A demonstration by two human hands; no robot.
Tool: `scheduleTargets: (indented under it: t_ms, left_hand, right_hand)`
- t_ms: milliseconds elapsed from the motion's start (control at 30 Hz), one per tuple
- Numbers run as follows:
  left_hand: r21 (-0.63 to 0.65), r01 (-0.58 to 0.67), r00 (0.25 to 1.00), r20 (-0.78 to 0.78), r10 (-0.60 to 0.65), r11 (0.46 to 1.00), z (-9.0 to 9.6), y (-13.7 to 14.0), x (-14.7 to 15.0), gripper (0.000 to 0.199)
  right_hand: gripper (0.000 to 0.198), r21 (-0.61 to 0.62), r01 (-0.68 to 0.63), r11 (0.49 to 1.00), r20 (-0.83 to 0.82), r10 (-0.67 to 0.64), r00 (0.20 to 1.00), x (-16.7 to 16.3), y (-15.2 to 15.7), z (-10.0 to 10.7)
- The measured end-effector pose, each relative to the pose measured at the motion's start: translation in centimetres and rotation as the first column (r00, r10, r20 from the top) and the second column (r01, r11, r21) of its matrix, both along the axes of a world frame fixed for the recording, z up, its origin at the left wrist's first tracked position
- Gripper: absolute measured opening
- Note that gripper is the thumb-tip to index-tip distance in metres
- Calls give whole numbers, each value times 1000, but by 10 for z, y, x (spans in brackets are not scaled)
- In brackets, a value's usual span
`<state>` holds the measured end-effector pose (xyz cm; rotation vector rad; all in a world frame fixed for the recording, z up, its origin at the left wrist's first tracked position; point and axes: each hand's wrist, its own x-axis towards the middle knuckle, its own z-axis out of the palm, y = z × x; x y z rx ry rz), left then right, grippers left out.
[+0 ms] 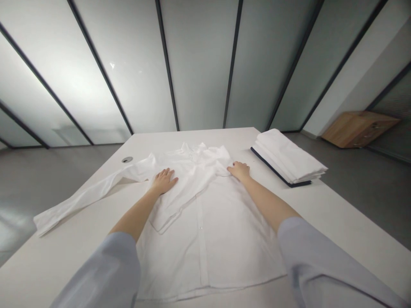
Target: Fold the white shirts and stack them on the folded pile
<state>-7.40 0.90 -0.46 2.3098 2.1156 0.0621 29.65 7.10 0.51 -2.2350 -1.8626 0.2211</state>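
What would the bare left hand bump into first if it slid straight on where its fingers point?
Probably more of the white, long-sleeved cloth shirt: the bare left hand lies flat on it, pointing towards the rumpled collar end. Exact depth is hard to judge.

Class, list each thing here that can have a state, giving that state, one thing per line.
White shirt: spread, front up
One sleeve: stretched out sideways
Other sleeve: folded across the front
Left hand: flat, fingers spread, on shirt
Right hand: fingers curled at shirt's edge
White cloth: folded, stacked
Wooden cabinet: looks shut
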Motion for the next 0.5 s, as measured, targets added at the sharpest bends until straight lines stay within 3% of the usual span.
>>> scheduleTargets:
  t_ms: [100, 233, 367, 500]
  left_hand:
    - [-69, 9, 999, -46, -12, 998, -1, -3, -3, 65]
    - [-68, 16, 998, -64, -21, 998, 0, -15, 0, 65]
    - [5, 31, 998, -56, -31, 1000, 7, -22, 8, 61]
    - [42, -48, 999, -12, 49, 998, 14, -13, 15, 52]
  right_hand:
    - [36, 2, -45, 999, 8, 45, 999, 3, 0, -4]
    - [26, -18, -50, 999, -236, 44, 971, 18, 8, -5]
    - [21, -72, -9, 997, -530, -31, 847, 32, 18, 0]
    - [17, -157, 38, 987, -745, -144, 651, 34, 31, 8]
